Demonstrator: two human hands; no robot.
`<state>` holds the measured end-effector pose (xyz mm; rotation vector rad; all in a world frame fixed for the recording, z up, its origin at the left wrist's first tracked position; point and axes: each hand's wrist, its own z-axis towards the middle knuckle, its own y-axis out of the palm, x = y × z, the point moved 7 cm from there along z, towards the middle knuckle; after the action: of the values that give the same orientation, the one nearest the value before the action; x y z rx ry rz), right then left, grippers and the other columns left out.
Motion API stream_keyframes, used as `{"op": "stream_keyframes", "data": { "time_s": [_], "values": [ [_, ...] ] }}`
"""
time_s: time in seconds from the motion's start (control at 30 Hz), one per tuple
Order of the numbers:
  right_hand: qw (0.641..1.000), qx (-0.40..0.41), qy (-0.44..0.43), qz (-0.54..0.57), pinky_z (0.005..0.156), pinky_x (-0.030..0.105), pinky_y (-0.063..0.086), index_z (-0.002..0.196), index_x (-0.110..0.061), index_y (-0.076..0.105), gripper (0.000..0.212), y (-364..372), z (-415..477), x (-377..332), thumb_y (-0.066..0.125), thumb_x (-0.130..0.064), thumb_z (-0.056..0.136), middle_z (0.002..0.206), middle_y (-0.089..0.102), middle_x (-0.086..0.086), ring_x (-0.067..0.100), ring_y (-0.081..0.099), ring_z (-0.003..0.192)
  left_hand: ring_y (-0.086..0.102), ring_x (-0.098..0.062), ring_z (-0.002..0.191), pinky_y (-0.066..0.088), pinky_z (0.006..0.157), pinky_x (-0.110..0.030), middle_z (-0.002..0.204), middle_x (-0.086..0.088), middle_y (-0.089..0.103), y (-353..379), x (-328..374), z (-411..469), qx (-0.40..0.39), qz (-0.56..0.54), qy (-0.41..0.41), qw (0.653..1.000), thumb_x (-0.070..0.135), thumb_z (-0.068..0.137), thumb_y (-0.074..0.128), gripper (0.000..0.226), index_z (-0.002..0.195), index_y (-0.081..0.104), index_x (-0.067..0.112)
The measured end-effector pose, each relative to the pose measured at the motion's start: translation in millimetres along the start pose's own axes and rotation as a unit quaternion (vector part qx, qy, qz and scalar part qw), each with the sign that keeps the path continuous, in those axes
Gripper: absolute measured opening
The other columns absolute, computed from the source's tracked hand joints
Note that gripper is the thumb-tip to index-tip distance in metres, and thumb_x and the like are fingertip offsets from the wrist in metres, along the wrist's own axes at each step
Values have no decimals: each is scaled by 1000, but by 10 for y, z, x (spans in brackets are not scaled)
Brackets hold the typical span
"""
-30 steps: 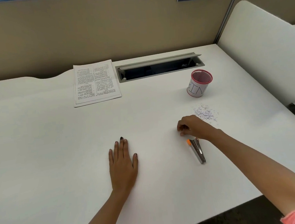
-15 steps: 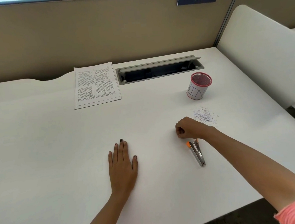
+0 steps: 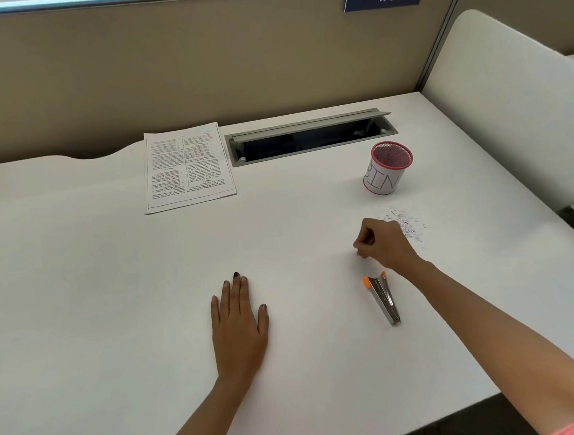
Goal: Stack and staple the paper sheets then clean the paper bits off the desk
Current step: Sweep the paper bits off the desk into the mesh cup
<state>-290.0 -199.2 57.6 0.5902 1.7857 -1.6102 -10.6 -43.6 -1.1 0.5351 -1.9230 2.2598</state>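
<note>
Currently the left hand [image 3: 237,327] lies flat on the desk [image 3: 76,268], fingers straight. The right hand [image 3: 383,242] is curled at the near edge of the scattered paper bits [image 3: 413,229]; whether it pinches any is hidden. Stacked paper sheets [image 3: 187,166] lie far back.

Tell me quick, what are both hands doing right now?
Left hand: open, flat on the desk.
Right hand: fingers curled closed beside the paper bits; whether it holds any cannot be told.
</note>
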Motion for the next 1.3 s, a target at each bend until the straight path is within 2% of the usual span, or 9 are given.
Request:
{"op": "stream_keyframes", "data": {
  "time_s": [0.1, 0.3, 0.47, 0.8, 0.93, 1.03, 1.17, 1.23, 1.3],
  "values": [
    [993, 86, 36, 67, 59, 29, 57, 79, -2, 54, 13, -194, 30, 39, 64, 8, 79, 66, 64, 14, 18, 67, 53, 26, -24, 145, 13, 119, -42, 157, -6, 29, 13, -1, 9, 0, 4, 3, 1000, 40, 95, 27, 63, 148, 33, 6],
    [963, 265, 11, 43, 66, 33, 57, 79, -5, 66, 15, -801, 256, -60, 59, 8, 76, 65, 63, 9, 22, 64, 59, 12, -23, 149, 6, 121, -43, 159, -6, 24, 36, 157, 157, 8, -1, 31, 999, 40, 95, 26, 64, 148, 31, 4],
    [946, 325, 3, -11, 72, 24, 52, 86, -3, 70, 14, -1191, 603, -143, 59, 3, 80, 77, 71, 13, 25, 67, 74, 14, -22, 149, 4, 121, -40, 159, -6, 25, 107, 470, 382, 1, -16, 68, 998, 38, 96, 27, 62, 148, 31, 5],
    [957, 249, -57, -137, 85, 25, 49, 98, 1, 73, 22, -1348, 1220, -187, 54, 3, 87, 97, 73, 18, 30, 68, 90, 19, -23, 148, 2, 121, -41, 158, -8, 27, 285, 811, 710, -13, -14, 97, 995, 37, 95, 28, 62, 147, 32, 4],
    [951, 280, -76, -105, 81, 27, 50, 95, 1, 74, 25, -1379, 1098, -136, 51, 4, 85, 93, 74, 16, 28, 68, 87, 19, -24, 148, 3, 120, -42, 158, -9, 26, 364, 892, 774, -24, -13, 104, 994, 37, 95, 28, 62, 147, 32, 4],
    [936, 335, -70, -81, 78, 14, 39, 95, -1, 72, 24, -1363, 845, -63, 49, 3, 87, 93, 72, 14, 24, 65, 86, 20, -24, 147, 3, 120, -41, 158, -9, 26, 416, 931, 800, -31, -14, 106, 994, 36, 95, 29, 62, 148, 32, 4],
    [929, 367, -14, -48, 84, 19, 42, 104, -3, 65, 25, -1122, 367, 257, 49, 4, 87, 101, 65, 14, 23, 61, 92, 20, -23, 147, 4, 120, -39, 159, -8, 24, 465, 964, 808, -39, -23, 102, 994, 37, 95, 28, 63, 149, 30, 5],
    [945, 318, 59, -39, 93, 31, 44, 114, -1, 59, 26, -881, 177, 534, 54, -2, 88, 112, 59, 16, 27, 57, 103, 19, -22, 148, 7, 120, -38, 159, -6, 22, 477, 962, 796, -39, -26, 102, 994, 37, 95, 27, 62, 149, 29, 6],
    [958, 239, 152, -39, 105, 37, 36, 131, 3, 44, 48, -631, 12, 819, 59, -20, 91, 133, 46, 19, 33, 44, 125, 17, -20, 148, 8, 120, -38, 160, -5, 20, 480, 952, 790, -38, -34, 100, 994, 38, 95, 27, 62, 150, 28, 7]
  ]
}}
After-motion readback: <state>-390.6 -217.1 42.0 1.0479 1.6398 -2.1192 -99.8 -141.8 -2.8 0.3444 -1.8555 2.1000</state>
